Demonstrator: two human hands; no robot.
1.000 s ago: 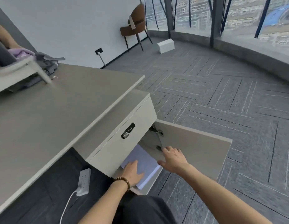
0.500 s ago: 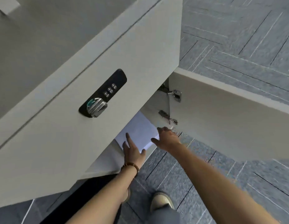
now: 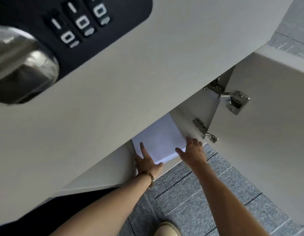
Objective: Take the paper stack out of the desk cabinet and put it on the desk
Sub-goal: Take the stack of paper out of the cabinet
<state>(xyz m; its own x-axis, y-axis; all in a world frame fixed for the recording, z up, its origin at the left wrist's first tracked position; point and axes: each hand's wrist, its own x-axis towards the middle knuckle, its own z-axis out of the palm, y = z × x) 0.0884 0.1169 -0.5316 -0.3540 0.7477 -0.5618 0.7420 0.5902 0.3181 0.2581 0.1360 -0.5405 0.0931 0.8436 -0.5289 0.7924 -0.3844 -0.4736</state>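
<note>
Paper stack (image 3: pixel 158 142), cabinet floor front edge: left hand (image 3: pixel 146 161) and right hand (image 3: pixel 193 151), now closer, spread wide on it, ungripped; lift pending.

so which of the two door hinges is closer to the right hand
The lower hinge, just above the right hand; the upper hinge sits higher on the open door.

The paper stack (image 3: pixel 158 142) lies inside the cabinet (image 3: pixel 113 103), the left hand (image 3: pixel 147 161) at its seven o'clock, the right hand (image 3: pixel 193 153) at four; the open door (image 3: pixel 267 133) stands at three o'clock.
</note>
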